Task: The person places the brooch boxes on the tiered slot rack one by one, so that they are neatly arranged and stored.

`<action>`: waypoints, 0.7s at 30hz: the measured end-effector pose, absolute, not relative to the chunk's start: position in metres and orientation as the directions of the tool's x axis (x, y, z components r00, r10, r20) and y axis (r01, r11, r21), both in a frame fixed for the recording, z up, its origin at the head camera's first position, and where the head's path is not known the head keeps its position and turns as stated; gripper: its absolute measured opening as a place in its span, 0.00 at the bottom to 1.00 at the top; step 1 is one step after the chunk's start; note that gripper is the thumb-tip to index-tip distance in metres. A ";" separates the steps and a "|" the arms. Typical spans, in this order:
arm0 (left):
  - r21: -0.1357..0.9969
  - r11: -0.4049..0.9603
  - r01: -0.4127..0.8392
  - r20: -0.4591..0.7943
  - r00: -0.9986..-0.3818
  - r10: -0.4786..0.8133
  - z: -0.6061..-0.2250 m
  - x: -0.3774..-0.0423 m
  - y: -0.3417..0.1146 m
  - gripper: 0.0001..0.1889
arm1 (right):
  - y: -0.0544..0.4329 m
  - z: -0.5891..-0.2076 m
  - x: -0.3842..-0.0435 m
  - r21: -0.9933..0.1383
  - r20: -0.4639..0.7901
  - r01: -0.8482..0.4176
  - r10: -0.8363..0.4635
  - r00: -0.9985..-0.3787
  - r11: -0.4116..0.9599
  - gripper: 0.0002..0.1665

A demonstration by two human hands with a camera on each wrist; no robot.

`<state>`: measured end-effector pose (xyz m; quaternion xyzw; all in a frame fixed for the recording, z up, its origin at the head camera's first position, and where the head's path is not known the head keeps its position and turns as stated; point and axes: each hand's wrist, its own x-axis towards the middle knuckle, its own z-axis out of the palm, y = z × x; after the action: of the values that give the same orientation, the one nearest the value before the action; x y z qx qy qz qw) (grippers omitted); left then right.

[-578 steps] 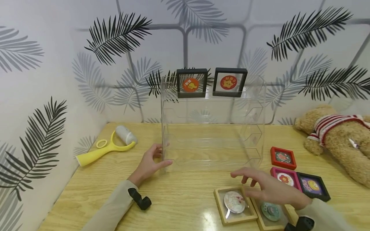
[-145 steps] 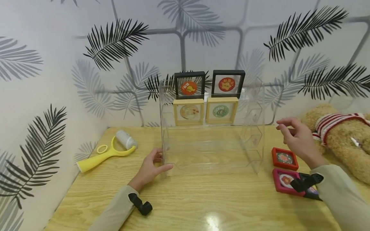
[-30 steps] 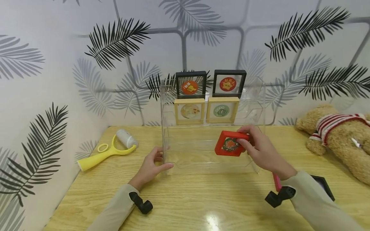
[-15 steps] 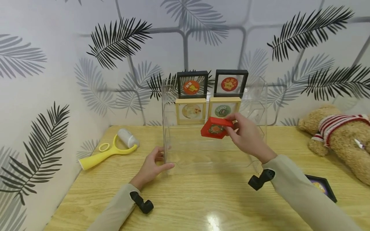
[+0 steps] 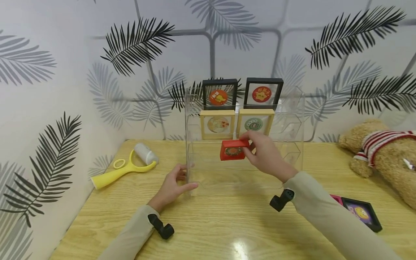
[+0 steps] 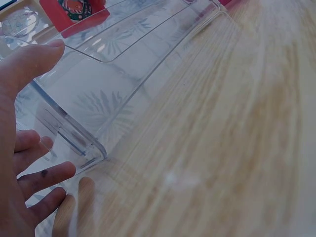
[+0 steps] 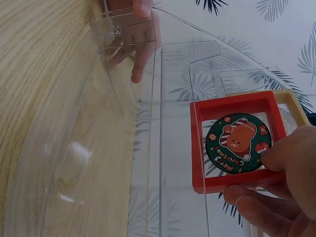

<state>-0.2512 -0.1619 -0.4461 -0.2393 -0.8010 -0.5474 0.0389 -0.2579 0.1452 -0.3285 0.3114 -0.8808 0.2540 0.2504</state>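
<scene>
My right hand pinches a red picture frame by its top right edge. Inside that frame is a round green badge with a bear. The frame is tilted at the third tier of a clear acrylic rack; in the right wrist view its left part lies behind a clear lip. My left hand grips the rack's lower left edge, thumb in front and fingers at the side panel. Two black frames stand on the top tier, and two wooden frames on the second.
A black frame with a purple picture lies on the right of the table, beside a mostly hidden pink frame. Behind them lies a teddy bear. At left are a yellow Y-shaped handle, a yellow ring and a grey cylinder.
Two wooden frames have gone from the table to the second tier. My right hand has picked up the red frame and brought it left to the third tier. The left hand stays put.
</scene>
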 end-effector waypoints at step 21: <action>0.896 0.294 0.332 0.229 -0.914 0.335 -0.444 -0.252 -0.162 0.29 | 0.131 -0.336 -0.254 -0.362 0.379 -0.642 -0.523 -0.764 0.675 0.23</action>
<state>-0.2517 -0.1619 -0.4435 -0.2073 -0.8044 -0.5567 -0.0011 -0.2540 0.1306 -0.3364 0.3211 -0.9070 0.2433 0.1229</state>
